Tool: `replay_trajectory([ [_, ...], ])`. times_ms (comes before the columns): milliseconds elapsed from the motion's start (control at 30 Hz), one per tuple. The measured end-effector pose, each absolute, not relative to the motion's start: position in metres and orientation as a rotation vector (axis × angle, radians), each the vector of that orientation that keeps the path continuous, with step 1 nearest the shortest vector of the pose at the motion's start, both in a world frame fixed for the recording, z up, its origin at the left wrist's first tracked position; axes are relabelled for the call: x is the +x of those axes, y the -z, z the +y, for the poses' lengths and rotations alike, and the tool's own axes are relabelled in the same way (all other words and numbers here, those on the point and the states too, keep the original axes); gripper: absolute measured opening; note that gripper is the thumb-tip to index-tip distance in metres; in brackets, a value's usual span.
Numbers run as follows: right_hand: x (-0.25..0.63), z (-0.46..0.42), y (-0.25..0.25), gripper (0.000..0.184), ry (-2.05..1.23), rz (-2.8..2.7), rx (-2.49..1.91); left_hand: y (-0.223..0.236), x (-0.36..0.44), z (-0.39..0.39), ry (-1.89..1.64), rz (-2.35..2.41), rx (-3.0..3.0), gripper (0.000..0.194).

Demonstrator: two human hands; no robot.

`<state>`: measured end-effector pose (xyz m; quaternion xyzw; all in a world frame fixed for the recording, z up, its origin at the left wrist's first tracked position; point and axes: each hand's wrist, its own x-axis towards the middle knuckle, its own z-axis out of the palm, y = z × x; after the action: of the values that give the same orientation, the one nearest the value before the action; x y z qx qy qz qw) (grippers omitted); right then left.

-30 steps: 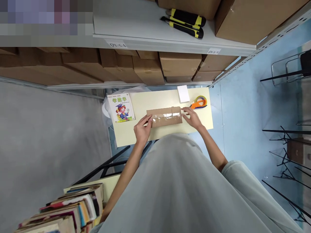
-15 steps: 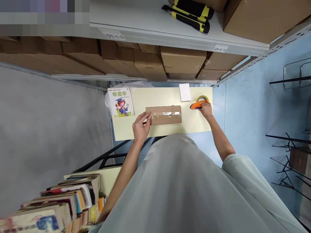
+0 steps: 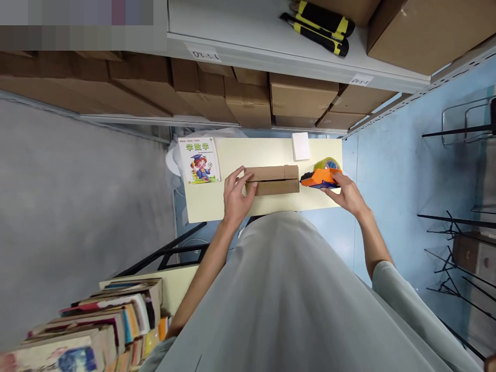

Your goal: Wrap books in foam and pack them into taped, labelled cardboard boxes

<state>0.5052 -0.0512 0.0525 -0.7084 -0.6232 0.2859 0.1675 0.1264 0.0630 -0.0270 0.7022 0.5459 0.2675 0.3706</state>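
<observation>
A small, long cardboard box [image 3: 273, 187] lies on the pale table [image 3: 209, 204] in front of me, with a seam running along its top. My left hand [image 3: 237, 199] grips its left end, fingers on the far side and thumb on the near side. To the right of the box, my right hand [image 3: 349, 195] holds an orange tape dispenser [image 3: 321, 178] with a yellow-green roll of tape [image 3: 328, 163] on it. The dispenser's dark front end points left and is close to the box's right end.
A children's book [image 3: 199, 161] lies at the table's left, and a small white box [image 3: 300, 146] at its far edge. Above stands a shelf with cardboard boxes [image 3: 304, 94] and black-yellow utility knives [image 3: 321, 26]. Stacked books [image 3: 112, 320] are at lower left.
My right hand has lifted and turned the tape dispenser, bringing it nearer the box. The shiny tape seen along the box's seam earlier no longer shows; its flaps now have a dark gap.
</observation>
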Motion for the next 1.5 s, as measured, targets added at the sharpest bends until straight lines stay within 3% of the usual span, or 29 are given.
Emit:
replay_trajectory([
  [200, 0.442, -0.043, -0.122, 0.032, -0.975, -1.761, -1.835, -0.032, 0.138, 0.067, -0.591, 0.974, 1.437, 0.056],
  [400, 0.406, -0.034, -0.146, 0.027, -1.179, -1.780, -1.663, -0.075, 0.119, 0.075, -0.514, 0.629, 1.317, 0.067],
  [500, 0.396, -0.033, -0.150, 0.024, -1.208, -1.787, -1.621, -0.088, 0.105, 0.076, -0.502, 0.537, 1.302, 0.062],
  [800, 0.384, -0.031, -0.161, 0.023, -1.306, -1.807, -1.576, -0.101, 0.091, 0.077, -0.541, 0.537, 1.376, 0.062],
  [1033, 0.382, -0.028, -0.168, 0.020, -1.406, -1.841, -1.478, -0.103, 0.098, 0.088, -0.472, 0.409, 1.425, 0.030],
  [1500, 0.393, -0.024, -0.169, 0.017, -1.465, -1.821, -1.476, -0.124, 0.089, 0.093, -0.483, 0.500, 1.459, 0.043],
])
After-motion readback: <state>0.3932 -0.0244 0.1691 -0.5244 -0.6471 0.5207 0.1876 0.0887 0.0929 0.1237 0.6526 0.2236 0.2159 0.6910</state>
